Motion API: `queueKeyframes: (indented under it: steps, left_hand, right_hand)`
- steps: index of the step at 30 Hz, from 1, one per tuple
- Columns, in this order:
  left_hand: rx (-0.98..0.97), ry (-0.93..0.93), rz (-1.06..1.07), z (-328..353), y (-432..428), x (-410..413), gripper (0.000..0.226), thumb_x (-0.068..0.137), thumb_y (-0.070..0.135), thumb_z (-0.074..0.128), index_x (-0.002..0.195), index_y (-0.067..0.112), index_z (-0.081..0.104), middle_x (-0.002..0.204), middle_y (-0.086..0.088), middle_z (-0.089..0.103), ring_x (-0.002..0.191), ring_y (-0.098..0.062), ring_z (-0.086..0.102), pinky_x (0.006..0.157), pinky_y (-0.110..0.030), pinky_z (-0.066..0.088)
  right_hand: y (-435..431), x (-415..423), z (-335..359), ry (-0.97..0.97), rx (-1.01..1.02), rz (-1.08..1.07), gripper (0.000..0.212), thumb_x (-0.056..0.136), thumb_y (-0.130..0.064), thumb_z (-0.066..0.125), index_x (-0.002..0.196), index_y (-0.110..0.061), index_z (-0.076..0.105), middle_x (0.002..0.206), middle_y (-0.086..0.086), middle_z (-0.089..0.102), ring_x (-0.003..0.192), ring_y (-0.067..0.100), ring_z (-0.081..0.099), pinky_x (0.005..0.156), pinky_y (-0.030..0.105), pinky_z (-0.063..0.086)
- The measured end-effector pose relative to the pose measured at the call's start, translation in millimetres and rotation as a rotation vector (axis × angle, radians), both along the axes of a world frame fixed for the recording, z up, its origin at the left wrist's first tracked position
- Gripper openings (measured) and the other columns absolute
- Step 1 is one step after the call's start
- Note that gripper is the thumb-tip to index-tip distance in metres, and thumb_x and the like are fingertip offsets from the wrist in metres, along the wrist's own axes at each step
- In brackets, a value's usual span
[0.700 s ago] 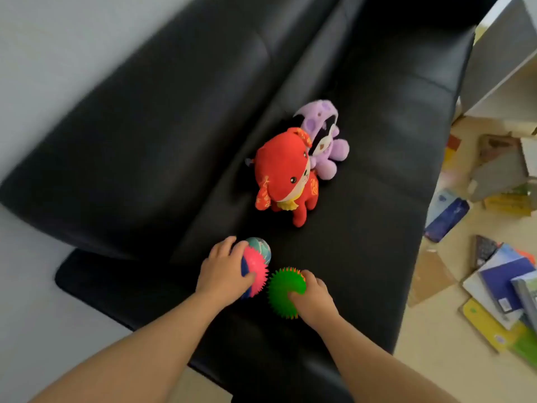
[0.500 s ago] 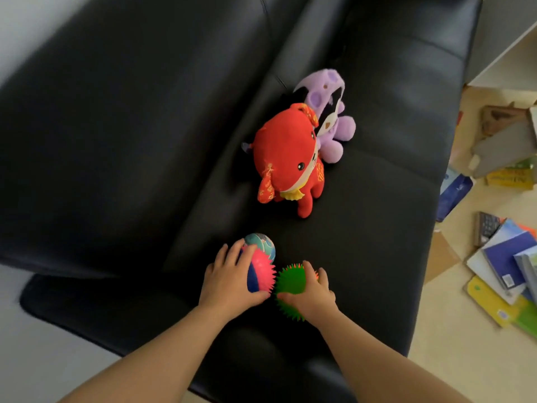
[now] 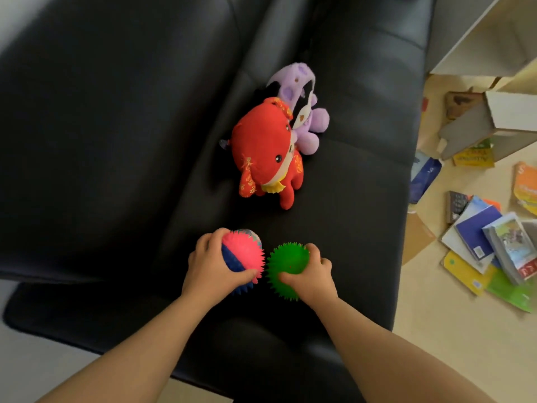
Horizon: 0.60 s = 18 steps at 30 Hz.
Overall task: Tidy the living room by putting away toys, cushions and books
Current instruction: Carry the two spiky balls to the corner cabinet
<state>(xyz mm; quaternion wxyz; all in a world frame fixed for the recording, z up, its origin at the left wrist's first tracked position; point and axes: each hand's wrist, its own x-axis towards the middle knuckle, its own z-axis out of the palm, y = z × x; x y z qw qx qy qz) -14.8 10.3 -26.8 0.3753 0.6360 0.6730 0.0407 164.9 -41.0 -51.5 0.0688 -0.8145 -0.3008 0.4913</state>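
My left hand (image 3: 210, 269) grips a spiky pink-and-blue ball (image 3: 243, 255) just above the black sofa seat (image 3: 348, 216). A smaller patterned ball (image 3: 254, 234) peeks out right behind it. My right hand (image 3: 311, 276) grips a spiky green ball (image 3: 286, 264) beside the first. Further back on the seat lies a red plush toy (image 3: 266, 154), and a purple plush toy (image 3: 302, 112) leans against it.
Several books (image 3: 491, 242) lie scattered on the beige floor to the right of the sofa. A pale open box (image 3: 494, 123) lies on its side there, and a white shelf unit (image 3: 494, 39) stands at the top right. The sofa backrest (image 3: 116, 112) rises on the left.
Both hands have closed their fingers round the spiky balls and drawn them slightly toward me. The view has shifted closer over the seat.
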Motion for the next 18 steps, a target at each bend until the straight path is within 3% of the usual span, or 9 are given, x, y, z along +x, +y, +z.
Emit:
queueKeyframes:
  steps: [4, 7, 9, 13, 18]
  left_hand:
    - [-0.002, -0.269, 0.196, 38.8, 4.1, 12.6, 0.092, 0.056, 0.029, 0.089, 0.132, 0.02, 0.039, 0.126, -0.005, 0.045, 0.12, -0.023, 0.046, 0.105, -0.037, 0.037]
    - [-0.021, -0.503, 0.35, 82.1, 2.9, 38.6, 0.076, 0.066, 0.021, 0.085, 0.123, 0.026, 0.036, 0.116, -0.002, 0.044, 0.11, -0.021, 0.051, 0.1, -0.04, 0.043]
    - [-0.042, -0.648, 0.404, 110.3, -1.1, 61.5, 0.06, 0.074, 0.016, 0.077, 0.117, 0.025, 0.035, 0.113, -0.002, 0.045, 0.101, -0.02, 0.054, 0.093, -0.046, 0.048]
    - [-0.065, -0.829, 0.506, 168.0, -21.8, 119.1, 0.043, 0.083, 0.022, 0.068, 0.111, 0.023, 0.036, 0.117, 0.0, 0.043, 0.086, -0.014, 0.052, 0.073, -0.04, 0.05]
    - [-0.126, -0.946, 0.554, 223.2, -68.7, 198.6, 0.056, 0.083, 0.036, 0.066, 0.128, 0.023, 0.037, 0.123, 0.0, 0.043, 0.108, -0.025, 0.05, 0.067, -0.039, 0.051]
  right_hand:
    - [-3.0, 22.6, 41.9, 0.167, 0.166, -0.325, 0.086, 0.074, -0.032, 0.075, 0.142, -0.035, 0.022, 0.136, 0.007, 0.035, 0.103, 0.022, 0.051, 0.08, 0.04, 0.055]
    - [-14.3, 50.6, 86.9, 0.357, 0.302, -0.601, 0.075, 0.078, -0.027, 0.073, 0.137, -0.036, 0.027, 0.129, 0.002, 0.043, 0.106, 0.023, 0.052, 0.07, 0.04, 0.056]
    - [-23.1, 69.7, 113.9, 0.432, 0.368, -0.725, 0.065, 0.081, -0.027, 0.07, 0.133, -0.034, 0.031, 0.125, -0.001, 0.045, 0.106, 0.022, 0.053, 0.066, 0.039, 0.056]
    - [-53.3, 115.9, 174.6, 0.522, 0.537, -0.865, 0.048, 0.082, -0.031, 0.067, 0.123, -0.033, 0.042, 0.122, -0.001, 0.051, 0.109, 0.026, 0.056, 0.06, 0.037, 0.054]
    - [-119.5, 180.7, 241.0, 0.63, 0.717, -0.917, 0.038, 0.085, -0.031, 0.063, 0.119, -0.029, 0.046, 0.115, 0.001, 0.055, 0.107, 0.029, 0.059, 0.063, 0.036, 0.055]
